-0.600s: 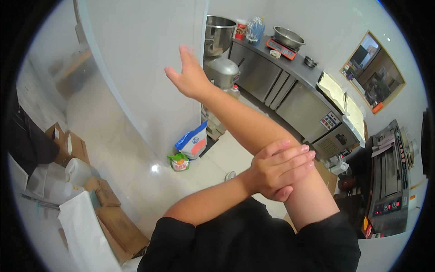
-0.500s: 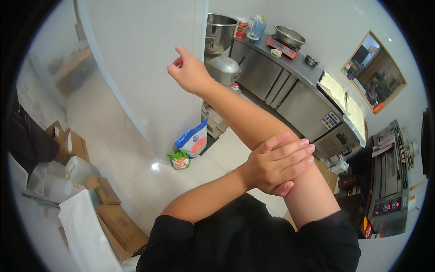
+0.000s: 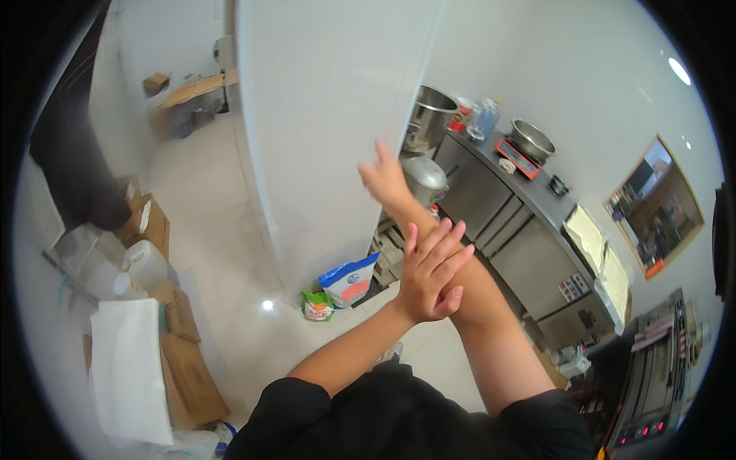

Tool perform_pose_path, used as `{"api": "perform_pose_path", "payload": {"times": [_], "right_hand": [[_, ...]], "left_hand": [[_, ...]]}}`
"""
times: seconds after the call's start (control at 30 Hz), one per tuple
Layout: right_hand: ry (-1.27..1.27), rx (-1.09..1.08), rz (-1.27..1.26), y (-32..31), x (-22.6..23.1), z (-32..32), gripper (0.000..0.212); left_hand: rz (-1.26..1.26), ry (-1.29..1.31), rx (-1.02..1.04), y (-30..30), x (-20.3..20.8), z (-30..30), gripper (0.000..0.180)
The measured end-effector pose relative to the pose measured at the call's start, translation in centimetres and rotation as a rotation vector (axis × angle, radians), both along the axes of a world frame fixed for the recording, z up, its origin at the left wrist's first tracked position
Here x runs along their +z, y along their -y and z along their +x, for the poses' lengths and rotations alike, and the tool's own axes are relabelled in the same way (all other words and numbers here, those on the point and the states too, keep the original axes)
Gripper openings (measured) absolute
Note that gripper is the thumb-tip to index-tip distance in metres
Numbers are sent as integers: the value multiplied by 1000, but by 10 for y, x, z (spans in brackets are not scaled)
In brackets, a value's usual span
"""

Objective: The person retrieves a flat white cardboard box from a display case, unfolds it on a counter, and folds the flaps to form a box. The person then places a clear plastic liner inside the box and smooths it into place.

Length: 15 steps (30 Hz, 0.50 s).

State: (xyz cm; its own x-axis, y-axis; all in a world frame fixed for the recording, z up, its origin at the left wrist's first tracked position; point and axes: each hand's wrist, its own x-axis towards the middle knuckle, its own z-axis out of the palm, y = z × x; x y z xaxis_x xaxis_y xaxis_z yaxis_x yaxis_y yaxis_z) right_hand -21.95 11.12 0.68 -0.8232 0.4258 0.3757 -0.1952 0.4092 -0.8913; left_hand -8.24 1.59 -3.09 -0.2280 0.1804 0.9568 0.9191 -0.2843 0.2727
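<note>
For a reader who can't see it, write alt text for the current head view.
A person's left hand lies across their outstretched right forearm, the blurred right hand before a white partition. Steel counter with a metal bowl at upper right; cardboard boxes at lower left.

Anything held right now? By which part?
No object is held: the bare left hand lies across the bare right forearm; the bare right hand, blurred, looks empty.
</note>
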Motion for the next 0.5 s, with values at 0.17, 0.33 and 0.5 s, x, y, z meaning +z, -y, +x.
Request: {"api": "perform_pose_path", "payload": {"times": [0.17, 0.33, 0.5], "right_hand": [[975, 204, 455, 8, -187, 45, 24], [1184, 693, -260, 77, -230, 134, 68], [1147, 670, -288, 101, -203, 151, 63]], "left_hand": [[-34, 86, -104, 14, -80, 17, 42], [-374, 250, -228, 42, -122, 61, 38], [-829, 211, -459, 44, -90, 62, 54]]}}
